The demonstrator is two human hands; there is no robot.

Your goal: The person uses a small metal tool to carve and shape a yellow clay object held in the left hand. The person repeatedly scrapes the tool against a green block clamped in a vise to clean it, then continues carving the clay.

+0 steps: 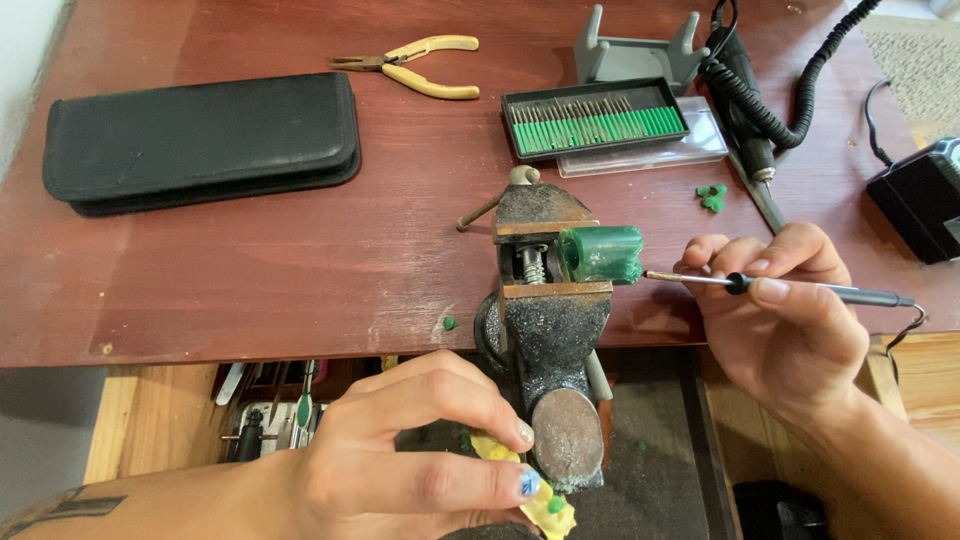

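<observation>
Fingers (770, 290) of right hand (770, 320) pinched on thin pen tool (800, 290) at vise-held green wax block (600, 253) — likely soft, brittle; left hand (420, 460) fingers closed on yellow scrap (545, 510).

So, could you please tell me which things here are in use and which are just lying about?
In use: right hand holding pen tool; green block in vise; left hand on yellow piece.
Lying about: pliers, black case, bit tray, rotary handpiece.

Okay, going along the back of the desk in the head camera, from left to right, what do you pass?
Black zip case → yellow-handled pliers → grey stand → black coiled cable → black box at the right edge.
</observation>
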